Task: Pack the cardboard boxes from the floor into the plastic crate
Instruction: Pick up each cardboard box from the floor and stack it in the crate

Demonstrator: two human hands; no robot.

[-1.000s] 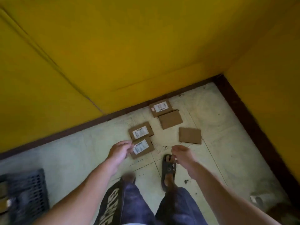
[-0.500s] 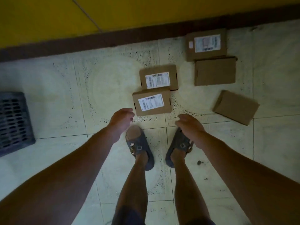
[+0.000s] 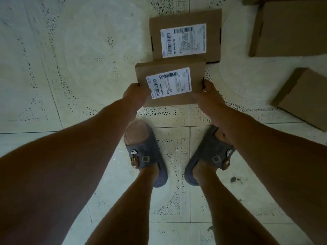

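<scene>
Both hands have closed in — left hand [image 3: 136, 95] and right hand [image 3: 208, 93] now grip the near labelled box [image 3: 169, 85] (opposite edges), fingers curled.

Two bare forearms reach forward and down from the lower corners of the view, drawing closer together toward the hands. The left hand [image 3: 135, 94] grips the left edge of a cardboard box [image 3: 169, 85], with the fingers curled round its side. The right hand [image 3: 208, 94] grips the opposite edge in the same way. The fingertips appear to tuck underneath, though they are hidden. Both wrists look roughly straight
</scene>
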